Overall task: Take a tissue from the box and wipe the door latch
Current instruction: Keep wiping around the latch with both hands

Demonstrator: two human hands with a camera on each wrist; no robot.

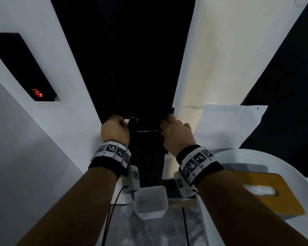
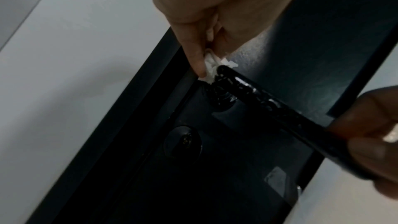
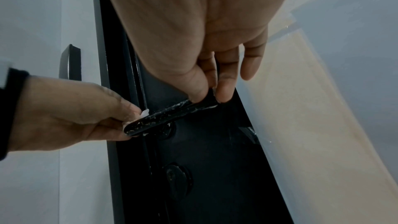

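Left wrist shows fingers (image 2: 199, 54) pinching crumpled white tissue (image 2: 212, 69) against the scuffed black latch (image 2: 269, 101).

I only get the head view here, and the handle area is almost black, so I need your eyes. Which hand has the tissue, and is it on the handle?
Observer: The left hand pinches a small wad of tissue against the pivot end of the door handle.
Operator: And the right hand?
Observer: The right hand pinches the handle's free end between thumb and fingers.
Operator: Any marks on the handle?
Observer: Yes, pale scuffs or flecks along its black surface; whether they are dirt or worn paint I cannot tell.
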